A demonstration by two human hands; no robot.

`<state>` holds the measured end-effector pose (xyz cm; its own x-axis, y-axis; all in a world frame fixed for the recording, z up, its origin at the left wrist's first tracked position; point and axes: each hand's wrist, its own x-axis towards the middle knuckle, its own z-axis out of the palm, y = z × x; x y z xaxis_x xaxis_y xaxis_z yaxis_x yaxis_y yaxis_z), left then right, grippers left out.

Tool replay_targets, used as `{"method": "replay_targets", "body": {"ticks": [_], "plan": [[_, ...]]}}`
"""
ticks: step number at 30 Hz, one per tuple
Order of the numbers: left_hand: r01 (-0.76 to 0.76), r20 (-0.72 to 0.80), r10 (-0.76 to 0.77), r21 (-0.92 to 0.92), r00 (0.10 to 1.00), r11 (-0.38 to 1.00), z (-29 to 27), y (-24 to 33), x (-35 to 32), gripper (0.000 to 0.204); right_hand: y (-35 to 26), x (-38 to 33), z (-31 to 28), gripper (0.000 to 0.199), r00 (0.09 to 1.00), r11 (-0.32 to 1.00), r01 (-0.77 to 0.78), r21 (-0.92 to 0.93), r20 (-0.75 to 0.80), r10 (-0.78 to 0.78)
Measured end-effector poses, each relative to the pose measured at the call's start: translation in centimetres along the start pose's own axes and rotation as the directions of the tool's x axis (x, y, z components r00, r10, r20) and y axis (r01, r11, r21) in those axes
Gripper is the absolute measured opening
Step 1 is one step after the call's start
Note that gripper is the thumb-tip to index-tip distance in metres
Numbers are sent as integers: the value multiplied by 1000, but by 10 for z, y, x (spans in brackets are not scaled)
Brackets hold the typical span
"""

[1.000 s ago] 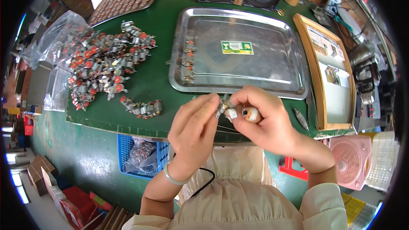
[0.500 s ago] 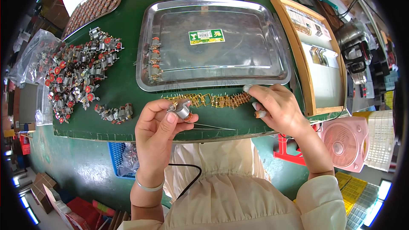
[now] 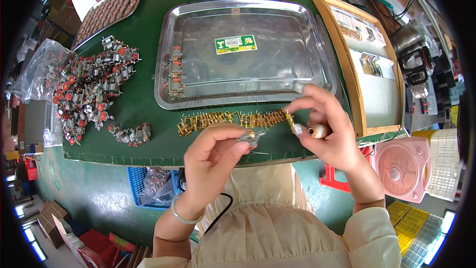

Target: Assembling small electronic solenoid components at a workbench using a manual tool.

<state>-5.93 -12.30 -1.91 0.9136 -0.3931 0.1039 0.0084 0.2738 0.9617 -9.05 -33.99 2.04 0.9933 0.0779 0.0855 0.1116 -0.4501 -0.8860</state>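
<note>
Tray's (image 3: 258, 72) past the right hand (image 3: 333, 139), one row of motors (image 3: 175, 69) done, I'd guess; pile (image 3: 91, 87) left of the left hand (image 3: 210, 151) (loads!) probably still to go. Left pinches a motor (image 3: 251, 139), right a brassy clip (image 3: 289, 118).

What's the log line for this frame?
left hand: holds metal component | right hand: pinches brass piece, holds wrapped handle | brass row: on green table, beside steel tray

Bright, even light in here — it lies pale across the metal tray (image 3: 270, 67) and shines off the green floor (image 3: 106, 196). White strips (image 3: 32, 244) glare near both lower corners; the table's front edge (image 3: 129, 161) bows, and black swallows the rim.
</note>
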Motion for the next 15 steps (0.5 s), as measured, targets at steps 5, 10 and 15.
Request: {"method": "replay_targets", "body": {"ticks": [5,10,15], "plan": [[28,50,-25,-46,998,999,11,3,7,16,-13,11,7,57,976,852,-214,477,129,173],[144,73,-137,-110,988,983,4,7,8,16,-6,19,21,53,942,697,-322,641,289,169],[138,14,-138,-156,990,978,3,8,9,16,-16,19,36,56,942,633,-334,699,221,253]]}}
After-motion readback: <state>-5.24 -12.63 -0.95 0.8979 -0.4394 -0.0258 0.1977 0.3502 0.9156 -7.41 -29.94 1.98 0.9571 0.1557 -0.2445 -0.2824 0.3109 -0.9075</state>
